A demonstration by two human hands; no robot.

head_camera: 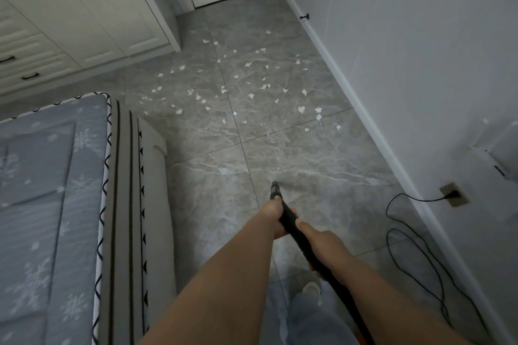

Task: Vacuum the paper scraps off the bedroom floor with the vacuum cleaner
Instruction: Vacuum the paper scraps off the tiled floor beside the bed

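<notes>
Paper scraps (246,89) lie scattered on the far grey tile floor (213,204), right of the bed (56,204). Near, left hand (276,217) and right hand (326,246) each grip the black vacuum hose (288,221), its nozzle (274,187) pointing at the floor.

Both forearms extend forward and downward, converging near centre. The left hand (276,217) leads, fingers curled in a grip around a black tube (291,228). The right hand (322,246) grips the tube just behind it.
</notes>
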